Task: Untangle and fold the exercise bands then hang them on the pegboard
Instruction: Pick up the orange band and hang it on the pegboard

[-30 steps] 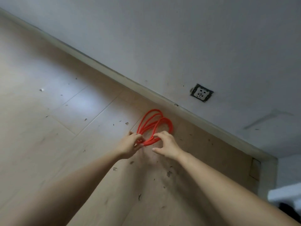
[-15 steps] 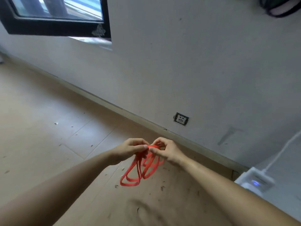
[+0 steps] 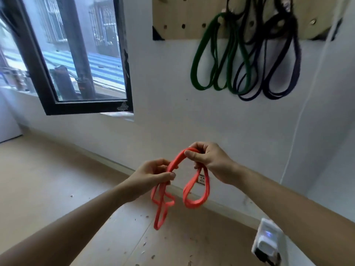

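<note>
A red exercise band [image 3: 176,162] arches between my two hands in front of the wall. My left hand [image 3: 151,174] pinches it on the left, and twisted loops dangle below that hand. My right hand [image 3: 208,160] grips it higher on the right, with one rounded loop hanging under it. Up on the wall is a wooden pegboard [image 3: 178,18]. A green band [image 3: 201,60] hangs from it in several loops, and a dark band [image 3: 278,73] hangs to its right.
A black-framed window [image 3: 48,96] stands open at the left. A white power strip [image 3: 267,244] with a blue light lies on the floor at lower right, its white cable [image 3: 294,135] running up the wall. A wall socket [image 3: 201,179] sits behind the band. Debris specks dot the wooden floor.
The red band came up off the floor in both hands and now hangs between them. My hands have spread apart, the right one higher. The view tilted up to the pegboard.
</note>
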Demonstrator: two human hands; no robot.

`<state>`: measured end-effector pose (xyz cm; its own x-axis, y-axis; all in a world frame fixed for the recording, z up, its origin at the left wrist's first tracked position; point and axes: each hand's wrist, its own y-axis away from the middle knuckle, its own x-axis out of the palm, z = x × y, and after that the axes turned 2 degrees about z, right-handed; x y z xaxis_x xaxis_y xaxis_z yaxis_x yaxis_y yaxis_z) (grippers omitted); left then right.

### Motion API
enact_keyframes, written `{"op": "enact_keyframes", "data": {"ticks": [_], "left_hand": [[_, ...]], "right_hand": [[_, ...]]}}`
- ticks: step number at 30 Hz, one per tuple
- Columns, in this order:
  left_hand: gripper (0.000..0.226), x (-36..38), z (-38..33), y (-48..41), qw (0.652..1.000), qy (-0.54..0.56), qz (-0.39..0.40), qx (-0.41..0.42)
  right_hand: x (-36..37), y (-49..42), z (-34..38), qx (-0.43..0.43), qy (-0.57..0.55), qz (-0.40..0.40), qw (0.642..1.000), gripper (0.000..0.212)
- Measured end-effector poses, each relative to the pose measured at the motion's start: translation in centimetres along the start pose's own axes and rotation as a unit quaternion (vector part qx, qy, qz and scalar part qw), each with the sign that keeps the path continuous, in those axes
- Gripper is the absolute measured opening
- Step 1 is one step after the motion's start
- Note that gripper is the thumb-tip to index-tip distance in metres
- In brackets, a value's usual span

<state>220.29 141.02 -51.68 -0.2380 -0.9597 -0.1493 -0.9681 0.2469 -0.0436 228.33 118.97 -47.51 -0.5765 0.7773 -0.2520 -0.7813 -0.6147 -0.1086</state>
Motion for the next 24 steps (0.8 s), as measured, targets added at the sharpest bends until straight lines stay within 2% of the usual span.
{"op": "enact_keyframes", "data": {"ticks": [3, 5, 9, 17, 20, 24], "left_hand": [[0.018, 0.4, -4.5, -1.4, 0.995, -0.046, -0.061, 0.062], [0.017, 0.7, -7.5, -2.7, 0.989, -0.056, -0.088, 0.101], [0.023, 1.0, -12.1, -4.4, 0.990, -0.028, -0.082, 0.107], [0.024, 1.0, -19.0, -7.3, 0.982, 0.083, -0.097, 0.137], [0.025, -0.5, -21.4, -8.6, 0.979, 0.061, -0.123, 0.148], [0.027, -3.1, -25.1, -10.6, 0.974, 0.035, -0.150, 0.165]], "right_hand": [[-2.1, -0.5, 5.1, -0.038, 0.029, -0.026, 0.998, 0.022], [-3.4, -0.9, 8.3, -0.067, 0.038, -0.043, 0.996, 0.024], [-5.4, -1.8, 13.3, -0.109, 0.065, -0.060, 0.990, 0.026], [-9.8, -5.0, 22.3, -0.137, 0.089, -0.133, 0.978, 0.032], [-11.1, -6.2, 24.9, -0.127, 0.053, -0.156, 0.978, 0.026], [-12.6, -7.8, 28.9, -0.120, -0.048, -0.173, 0.976, 0.013]]}}
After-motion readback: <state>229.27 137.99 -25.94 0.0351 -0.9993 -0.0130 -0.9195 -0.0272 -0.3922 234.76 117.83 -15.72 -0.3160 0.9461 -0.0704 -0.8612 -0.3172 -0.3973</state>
